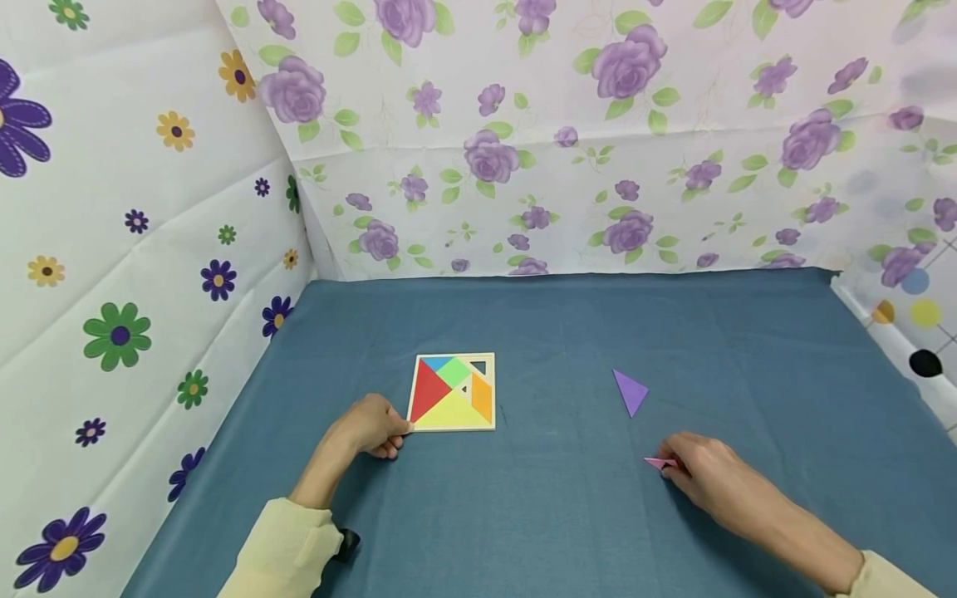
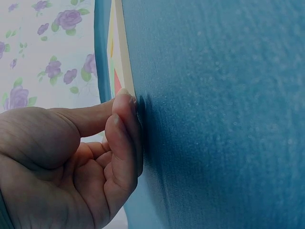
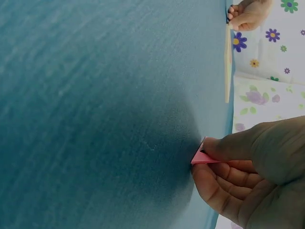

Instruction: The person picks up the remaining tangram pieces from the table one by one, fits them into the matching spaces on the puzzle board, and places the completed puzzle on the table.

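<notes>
My left hand [image 1: 374, 425] pinches the near left corner of a square wooden tangram tray [image 1: 458, 429] between thumb and fingers. In the tray lie a red triangle [image 1: 429, 390], a yellow triangle [image 1: 454, 414], a green square [image 1: 453, 372], a blue triangle [image 1: 436, 363] and an orange parallelogram [image 1: 482, 397]. Small dark openings show in its bare recesses. To the right, my right hand [image 1: 706, 473] pinches a small pink triangle [image 3: 200, 158] by thumb and fingertips, just above the cloth; the fingers hide part of it. A purple triangle [image 1: 631, 393] lies beyond that hand.
A blue cloth [image 1: 553, 515] covers the table. Behind it hangs a white sheet with purple roses [image 1: 489, 158], and a flower-patterned sheet [image 1: 120, 336] rises along the left side. A dotted surface [image 1: 927, 312] shows past the right edge.
</notes>
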`<action>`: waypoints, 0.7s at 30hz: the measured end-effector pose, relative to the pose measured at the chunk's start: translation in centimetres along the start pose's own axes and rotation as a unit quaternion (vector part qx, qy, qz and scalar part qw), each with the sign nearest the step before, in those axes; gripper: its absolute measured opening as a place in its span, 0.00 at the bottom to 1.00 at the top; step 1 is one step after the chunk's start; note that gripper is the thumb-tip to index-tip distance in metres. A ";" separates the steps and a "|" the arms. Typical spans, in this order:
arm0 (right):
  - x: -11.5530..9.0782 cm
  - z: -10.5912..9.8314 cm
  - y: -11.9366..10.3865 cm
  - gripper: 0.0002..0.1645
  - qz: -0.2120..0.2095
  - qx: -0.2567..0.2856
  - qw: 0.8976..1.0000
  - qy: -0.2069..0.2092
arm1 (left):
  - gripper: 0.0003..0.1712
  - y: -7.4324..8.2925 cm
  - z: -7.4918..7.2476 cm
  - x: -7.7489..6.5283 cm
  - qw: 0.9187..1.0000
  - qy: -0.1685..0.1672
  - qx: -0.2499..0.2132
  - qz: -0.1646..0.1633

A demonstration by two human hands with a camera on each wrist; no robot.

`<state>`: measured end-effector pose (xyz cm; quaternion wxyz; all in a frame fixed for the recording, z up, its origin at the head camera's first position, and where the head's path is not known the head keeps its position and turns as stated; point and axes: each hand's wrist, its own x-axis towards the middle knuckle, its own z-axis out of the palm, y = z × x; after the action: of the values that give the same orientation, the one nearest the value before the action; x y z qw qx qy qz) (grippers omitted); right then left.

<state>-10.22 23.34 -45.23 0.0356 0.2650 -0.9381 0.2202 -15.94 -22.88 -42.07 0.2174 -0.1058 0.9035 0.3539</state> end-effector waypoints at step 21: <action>-0.4 -0.2 -0.8 0.17 0.090 0.055 0.994 -0.012 | 0.12 -0.1 0.0 -0.1 1.000 -0.003 -0.006 0.006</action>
<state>-9.43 22.99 -44.80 -0.0105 0.1833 -0.9449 0.2709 -15.82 -22.95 -42.11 0.2174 -0.1001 0.9012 0.3614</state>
